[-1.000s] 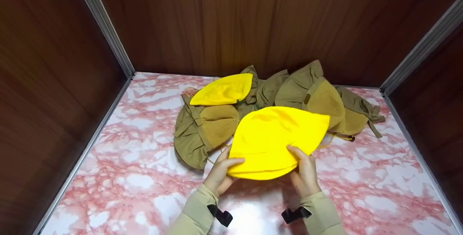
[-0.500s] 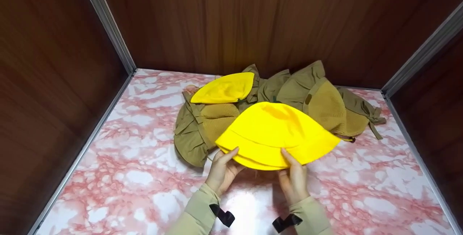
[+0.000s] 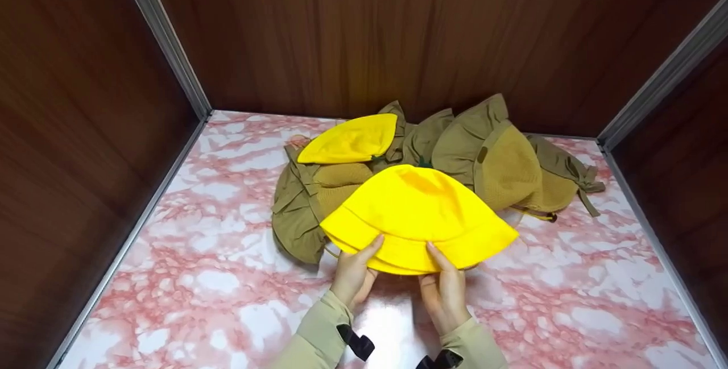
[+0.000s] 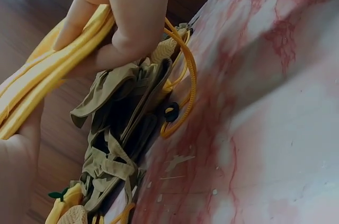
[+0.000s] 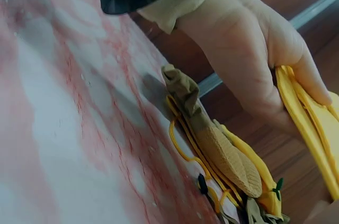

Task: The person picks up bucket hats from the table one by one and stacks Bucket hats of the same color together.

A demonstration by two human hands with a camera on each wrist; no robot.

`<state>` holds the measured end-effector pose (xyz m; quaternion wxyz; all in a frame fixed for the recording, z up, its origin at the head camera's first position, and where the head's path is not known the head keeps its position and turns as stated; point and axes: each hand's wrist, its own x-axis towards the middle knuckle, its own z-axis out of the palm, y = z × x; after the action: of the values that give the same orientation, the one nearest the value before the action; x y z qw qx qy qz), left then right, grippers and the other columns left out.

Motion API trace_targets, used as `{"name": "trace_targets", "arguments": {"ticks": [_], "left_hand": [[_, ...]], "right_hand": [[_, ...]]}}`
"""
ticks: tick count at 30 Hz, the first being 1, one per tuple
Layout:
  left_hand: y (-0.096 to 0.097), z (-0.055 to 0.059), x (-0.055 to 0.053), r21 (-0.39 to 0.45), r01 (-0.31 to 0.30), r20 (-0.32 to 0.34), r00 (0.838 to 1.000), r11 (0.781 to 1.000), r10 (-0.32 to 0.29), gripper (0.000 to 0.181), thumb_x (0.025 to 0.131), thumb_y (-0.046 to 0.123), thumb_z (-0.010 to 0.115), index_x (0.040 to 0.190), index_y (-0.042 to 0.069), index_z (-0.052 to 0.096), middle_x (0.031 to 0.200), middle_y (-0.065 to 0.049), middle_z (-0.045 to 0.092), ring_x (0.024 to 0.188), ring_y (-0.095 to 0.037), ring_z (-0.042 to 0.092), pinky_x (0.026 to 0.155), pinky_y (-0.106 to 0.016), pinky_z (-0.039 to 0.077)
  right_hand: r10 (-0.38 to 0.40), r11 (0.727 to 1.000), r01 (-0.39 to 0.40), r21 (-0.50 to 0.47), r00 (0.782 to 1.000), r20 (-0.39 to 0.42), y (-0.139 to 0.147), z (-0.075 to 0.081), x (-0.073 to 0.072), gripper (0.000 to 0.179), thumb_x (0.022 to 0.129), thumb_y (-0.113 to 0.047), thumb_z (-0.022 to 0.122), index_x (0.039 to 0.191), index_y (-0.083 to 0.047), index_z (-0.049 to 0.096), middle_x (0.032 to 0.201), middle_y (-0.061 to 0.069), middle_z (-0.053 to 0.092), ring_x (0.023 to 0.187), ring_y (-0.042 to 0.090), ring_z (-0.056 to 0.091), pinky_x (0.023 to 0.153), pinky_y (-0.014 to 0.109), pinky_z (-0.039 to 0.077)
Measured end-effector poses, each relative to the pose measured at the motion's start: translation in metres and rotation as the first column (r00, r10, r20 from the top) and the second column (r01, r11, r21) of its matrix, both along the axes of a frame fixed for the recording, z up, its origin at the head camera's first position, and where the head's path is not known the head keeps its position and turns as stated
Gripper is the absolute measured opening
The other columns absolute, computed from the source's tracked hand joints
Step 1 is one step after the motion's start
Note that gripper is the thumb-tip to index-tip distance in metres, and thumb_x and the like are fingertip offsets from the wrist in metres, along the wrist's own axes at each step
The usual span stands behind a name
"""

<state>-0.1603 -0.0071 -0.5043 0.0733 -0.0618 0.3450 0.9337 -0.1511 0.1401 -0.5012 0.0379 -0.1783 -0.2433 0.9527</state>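
Observation:
Both hands hold a yellow bucket hat [image 3: 421, 210] by its brim, thumbs on top, at the middle of the head view. The left hand [image 3: 354, 278] grips the brim left of centre, its fingers partly hidden underneath. My right hand [image 3: 445, 286] pinches it a little to the right. The hat is flattened, with its crown pointing away and its brim toward me. In the left wrist view, layers of the yellow brim [image 4: 58, 60] show between fingers. The right wrist view likewise has the layered brim [image 5: 310, 118] in a hand's grasp.
Behind lie khaki hats with mesh crowns [image 3: 509, 164] and cloth flaps [image 3: 298, 210], in a heap against the back wooden panel [image 3: 375, 33]. A second yellow hat [image 3: 350, 140] rests on the heap's left. Orange cords [image 4: 188, 70] trail onto the pink marbled table [image 3: 187, 278]. Side panels enclose it.
The yellow hat has turned from a tilt to nearly level, its brim spreading wider toward me. Both hands keep hold, the right shifting left along the brim. The heap has stayed put.

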Motion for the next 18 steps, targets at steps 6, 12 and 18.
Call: {"name": "trace_targets", "arguments": {"ticks": [6,12,18], "left_hand": [[-0.003,0.001,0.0,0.003,-0.021,0.005,1.0,1.0,0.021,0.037,0.099,0.001,0.054,0.133,0.0,0.042,0.115,-0.003,0.066,0.11,-0.017,0.065,0.103,-0.042,0.051],[-0.009,0.0,-0.001,-0.006,-0.038,-0.007,0.999,0.999,0.038,0.036,0.098,-0.002,0.055,0.131,0.0,0.041,0.115,-0.003,0.065,0.108,-0.016,0.065,0.103,-0.041,0.051],[-0.018,-0.001,-0.003,-0.025,-0.039,0.0,0.999,0.999,0.039,0.036,0.097,-0.002,0.054,0.131,-0.001,0.04,0.115,-0.004,0.064,0.108,-0.016,0.065,0.102,-0.041,0.052]], "right_hand": [[0.087,0.993,-0.088,0.076,0.996,0.014,0.006,0.003,0.001,0.018,0.095,0.005,0.056,0.096,-0.009,0.067,0.093,0.0,0.072,0.086,0.011,0.069,0.08,0.025,0.058],[0.166,0.97,-0.172,0.172,0.985,0.049,0.014,0.003,0.0,0.013,0.099,-0.004,0.056,0.096,-0.011,0.066,0.092,-0.003,0.069,0.083,0.009,0.066,0.074,0.022,0.055],[0.214,0.951,-0.221,0.215,0.975,0.054,0.023,0.002,-0.003,0.01,0.102,-0.013,0.054,0.102,-0.015,0.064,0.092,-0.004,0.07,0.082,0.009,0.067,0.071,0.022,0.055]]}}
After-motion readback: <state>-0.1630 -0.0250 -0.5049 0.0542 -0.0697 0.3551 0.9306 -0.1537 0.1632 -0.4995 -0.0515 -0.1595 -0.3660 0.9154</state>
